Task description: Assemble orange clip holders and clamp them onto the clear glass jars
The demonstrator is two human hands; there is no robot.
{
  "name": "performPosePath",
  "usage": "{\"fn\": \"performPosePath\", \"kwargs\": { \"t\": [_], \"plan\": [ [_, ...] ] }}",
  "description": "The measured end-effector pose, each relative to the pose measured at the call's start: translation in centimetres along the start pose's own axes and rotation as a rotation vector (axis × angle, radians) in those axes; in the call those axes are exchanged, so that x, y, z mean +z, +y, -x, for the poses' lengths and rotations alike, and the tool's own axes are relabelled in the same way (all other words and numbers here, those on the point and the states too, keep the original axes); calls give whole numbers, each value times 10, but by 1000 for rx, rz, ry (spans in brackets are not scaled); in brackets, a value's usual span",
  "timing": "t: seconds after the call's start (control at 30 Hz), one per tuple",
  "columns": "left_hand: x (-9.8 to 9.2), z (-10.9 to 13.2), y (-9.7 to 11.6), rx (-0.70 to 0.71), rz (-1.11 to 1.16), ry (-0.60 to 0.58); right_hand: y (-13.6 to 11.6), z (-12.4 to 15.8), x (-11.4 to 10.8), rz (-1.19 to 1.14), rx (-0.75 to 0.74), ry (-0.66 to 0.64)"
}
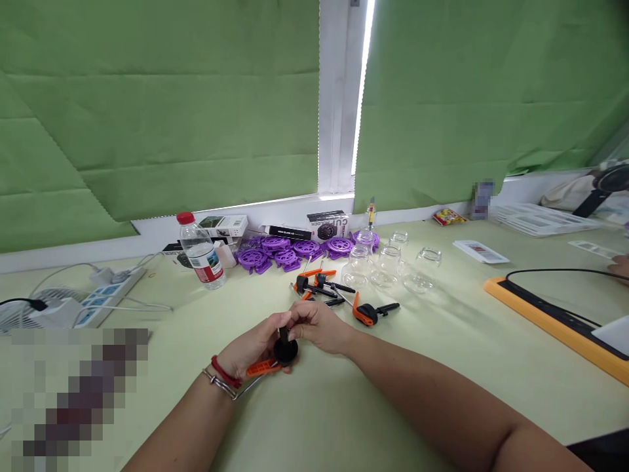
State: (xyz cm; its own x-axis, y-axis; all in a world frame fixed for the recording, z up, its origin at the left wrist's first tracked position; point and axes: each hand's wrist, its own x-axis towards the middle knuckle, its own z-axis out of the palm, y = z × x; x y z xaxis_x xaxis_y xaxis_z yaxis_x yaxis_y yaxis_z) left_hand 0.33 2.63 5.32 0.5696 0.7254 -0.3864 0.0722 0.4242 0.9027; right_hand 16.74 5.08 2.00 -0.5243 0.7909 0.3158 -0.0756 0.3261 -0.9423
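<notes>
Close together over the table, both hands work on a black-and-orange part (285,353) with a round black end, an orange arm and a thin metal rod. My left hand (253,346) is closed around it from the left. My right hand (318,324) pinches a black piece standing up from its round end; the fingertips partly cover that piece. Just beyond the hands lie several similar black-and-orange parts, one with an orange bracket (362,314) nearest my right hand. Purple wheel-shaped pieces (307,249) are heaped behind them, and clear glass jars (386,265) stand to the right.
A water bottle (202,252) with a red cap stands at the back left. Farther left is a power strip (111,295) with cables. Boxes (329,224) line the wall. An orange-edged black device (555,328) lies at right, near another person's hand (620,267).
</notes>
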Motion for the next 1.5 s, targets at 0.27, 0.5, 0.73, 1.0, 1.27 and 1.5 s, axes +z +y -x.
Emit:
{"fn": "performPosePath", "kwargs": {
  "t": [0.27, 0.5, 0.73, 1.0, 1.27, 1.5],
  "plan": [
    [-2, -1, -2, 2, -25, 22, -2, 1, -1, -13, 10, -11],
    [0, 0, -1, -3, -34, 34, -6, 3, -3, 63, -11, -1],
    [-2, 1, -1, -35, -24, 46, -8, 10, -8, 110, 5, 11],
    [-3, 0, -1, -44, -21, 44, -10, 12, -8, 47, 64, -6],
    [-2, 0, -2, -27, -9, 28, -11, 13, -8, 36, 83, -33],
    [0, 3, 1, -8, -11, 14, -11, 14, -7, 84, 88, -47]
  ]
}}
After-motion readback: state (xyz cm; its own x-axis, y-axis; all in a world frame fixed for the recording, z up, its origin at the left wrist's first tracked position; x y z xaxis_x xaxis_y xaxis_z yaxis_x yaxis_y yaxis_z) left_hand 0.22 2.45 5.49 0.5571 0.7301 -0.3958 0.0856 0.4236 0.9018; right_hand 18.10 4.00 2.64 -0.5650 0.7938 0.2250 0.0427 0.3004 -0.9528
